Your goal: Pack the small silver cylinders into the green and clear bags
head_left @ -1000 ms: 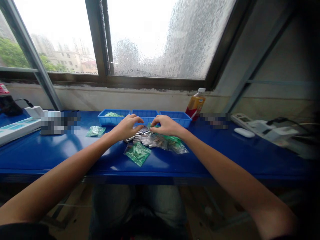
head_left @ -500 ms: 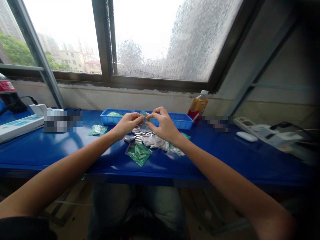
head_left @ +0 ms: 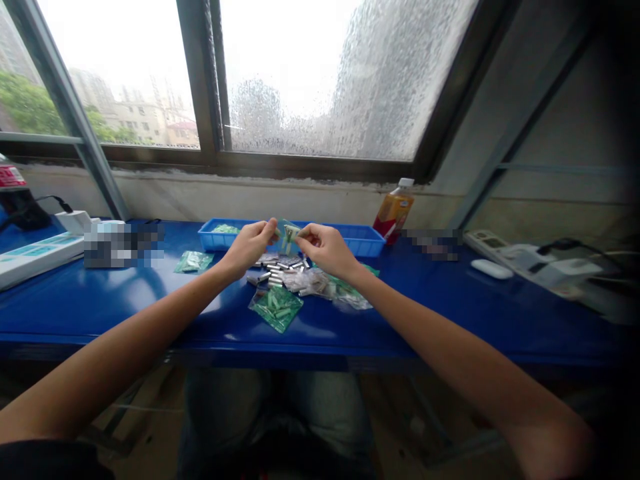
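Note:
Between my two hands hangs a small greenish clear plastic bag (head_left: 288, 235) with pale pieces showing inside. My left hand (head_left: 250, 245) pinches its left side between thumb and fingers. On the other side, my right hand (head_left: 326, 248) grips the bag's right edge, fingers curled. Below them lies a loose heap of small silvery metal pieces (head_left: 280, 268). Clear packets (head_left: 317, 283) lie against the heap on the right. Nearer to me rests a green plastic bag (head_left: 277, 308) holding several slim pieces, and farther left lies another green bag (head_left: 193, 261).
Two blue trays stand behind my hands; the left tray (head_left: 207, 235) holds a green bag, and the right tray (head_left: 367, 241) is partly hidden. A drink bottle (head_left: 394, 212) stands by the wall. Power strips (head_left: 43, 257) and a white oval case (head_left: 492, 269) lie at the sides.
My hands have moved slightly apart, and the bag is now spread upright between them, with its contents more visible. My right hand's fingers have curled in. The view has shifted slightly.

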Available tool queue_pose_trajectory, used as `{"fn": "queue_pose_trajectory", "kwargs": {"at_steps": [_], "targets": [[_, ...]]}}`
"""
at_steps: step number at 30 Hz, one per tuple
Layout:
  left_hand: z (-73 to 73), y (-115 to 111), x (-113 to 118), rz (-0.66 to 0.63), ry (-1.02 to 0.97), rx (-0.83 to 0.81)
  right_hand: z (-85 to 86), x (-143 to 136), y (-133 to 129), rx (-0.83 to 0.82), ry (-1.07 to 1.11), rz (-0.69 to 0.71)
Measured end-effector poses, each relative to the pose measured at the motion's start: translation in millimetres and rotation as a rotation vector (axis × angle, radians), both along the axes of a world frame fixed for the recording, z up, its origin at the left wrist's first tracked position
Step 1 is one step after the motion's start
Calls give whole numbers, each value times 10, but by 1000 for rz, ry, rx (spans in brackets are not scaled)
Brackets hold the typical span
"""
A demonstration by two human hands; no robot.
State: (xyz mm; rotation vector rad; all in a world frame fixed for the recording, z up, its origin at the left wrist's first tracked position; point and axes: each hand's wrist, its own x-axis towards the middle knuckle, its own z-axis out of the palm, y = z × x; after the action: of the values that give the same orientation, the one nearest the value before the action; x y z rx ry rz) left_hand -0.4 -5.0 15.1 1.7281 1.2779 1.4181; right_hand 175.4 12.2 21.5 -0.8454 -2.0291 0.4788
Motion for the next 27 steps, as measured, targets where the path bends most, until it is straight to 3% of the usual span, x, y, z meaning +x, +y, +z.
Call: {"fn": "queue_pose_trajectory", "kwargs": {"at_steps": [2,4,7,9,14,21,24,27], "targets": [[-6,24,-29,58,-21,-87,25,25,-17,152,-56,-142],[6,19,-38,37,-60,-211,41,53,-24,233,-87,-218],[44,-41,3,-142,-164,-387,42,73,-31,272,-120,-191],[61,-85,48,-232,-241,-401,32,67,-41,293,-134,-103],[34,-98,70,-181,-179,-148,13,26,-52,204,-71,70],[42,-155,54,55,409,440,18,26,7,-277,23,127],[61,-183,53,56,516,546,24,15,-17,-451,98,225],[71,-195,37,87,599,565,15,-13,-36,-449,205,224]]}}
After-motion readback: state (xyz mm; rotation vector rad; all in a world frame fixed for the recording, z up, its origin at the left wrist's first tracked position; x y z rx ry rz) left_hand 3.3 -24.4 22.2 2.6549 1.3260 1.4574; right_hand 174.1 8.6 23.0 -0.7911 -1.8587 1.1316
